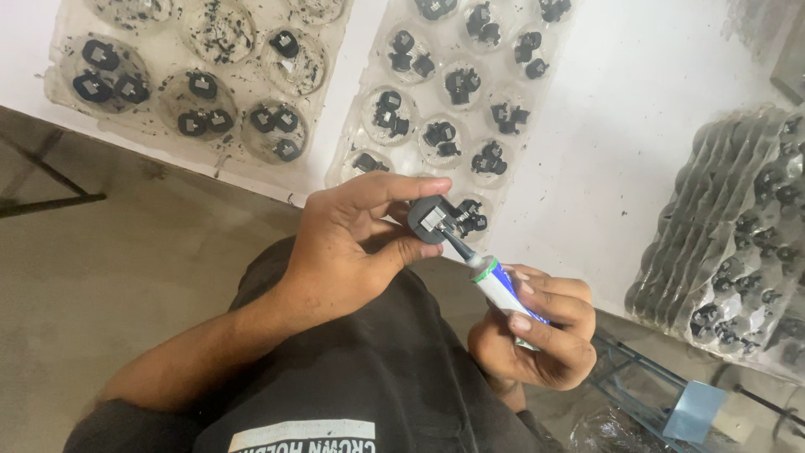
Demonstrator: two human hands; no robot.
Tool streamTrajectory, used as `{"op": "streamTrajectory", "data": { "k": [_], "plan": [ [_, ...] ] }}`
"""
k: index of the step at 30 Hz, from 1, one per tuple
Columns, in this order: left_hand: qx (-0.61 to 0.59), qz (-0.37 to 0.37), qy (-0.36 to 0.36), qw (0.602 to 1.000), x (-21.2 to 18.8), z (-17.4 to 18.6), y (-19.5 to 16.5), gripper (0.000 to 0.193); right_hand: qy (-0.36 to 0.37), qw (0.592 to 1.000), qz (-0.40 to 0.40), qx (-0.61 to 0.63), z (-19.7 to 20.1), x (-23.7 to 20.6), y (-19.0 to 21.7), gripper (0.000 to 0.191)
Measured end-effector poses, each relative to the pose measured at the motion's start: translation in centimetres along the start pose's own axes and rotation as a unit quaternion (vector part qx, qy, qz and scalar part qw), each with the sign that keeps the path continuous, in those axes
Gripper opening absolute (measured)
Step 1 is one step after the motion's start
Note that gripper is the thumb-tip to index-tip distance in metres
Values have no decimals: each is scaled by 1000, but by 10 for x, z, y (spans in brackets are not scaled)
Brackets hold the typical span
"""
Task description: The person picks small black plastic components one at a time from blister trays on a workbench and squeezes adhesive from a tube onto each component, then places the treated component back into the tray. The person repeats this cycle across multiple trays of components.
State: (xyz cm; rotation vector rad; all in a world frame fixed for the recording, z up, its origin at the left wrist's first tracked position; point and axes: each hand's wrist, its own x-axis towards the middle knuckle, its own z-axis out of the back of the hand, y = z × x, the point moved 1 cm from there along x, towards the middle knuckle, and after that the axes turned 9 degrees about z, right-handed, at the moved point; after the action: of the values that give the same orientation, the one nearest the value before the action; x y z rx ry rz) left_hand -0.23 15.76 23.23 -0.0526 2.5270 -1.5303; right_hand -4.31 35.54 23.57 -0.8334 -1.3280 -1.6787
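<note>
Above the lap, left hand (352,243) pinches a black part (429,220); right hand (537,335) grips a tube (496,285).

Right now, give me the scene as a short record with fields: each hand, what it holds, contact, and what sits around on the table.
left hand: pinches a small black round part between thumb and fingers
right hand: grips a white and blue tube, nozzle up
contact: dark nozzle tip touches the part's metal insert
ahead: two clear plastic trays with round wells holding black parts
right side: stack of clear trays, also loaded
surface: white table
</note>
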Motion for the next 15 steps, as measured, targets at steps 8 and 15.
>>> {"op": "streamTrajectory", "data": {
  "k": [8,15],
  "plan": [
    [23,-16,-15,999,-3,2,0,49,6,1000,4,14,-2,-2,0,31],
    [25,-28,-27,999,-5,3,1,50,-12,1000,-1,13,-6,-4,-1,31]
  ]
}}
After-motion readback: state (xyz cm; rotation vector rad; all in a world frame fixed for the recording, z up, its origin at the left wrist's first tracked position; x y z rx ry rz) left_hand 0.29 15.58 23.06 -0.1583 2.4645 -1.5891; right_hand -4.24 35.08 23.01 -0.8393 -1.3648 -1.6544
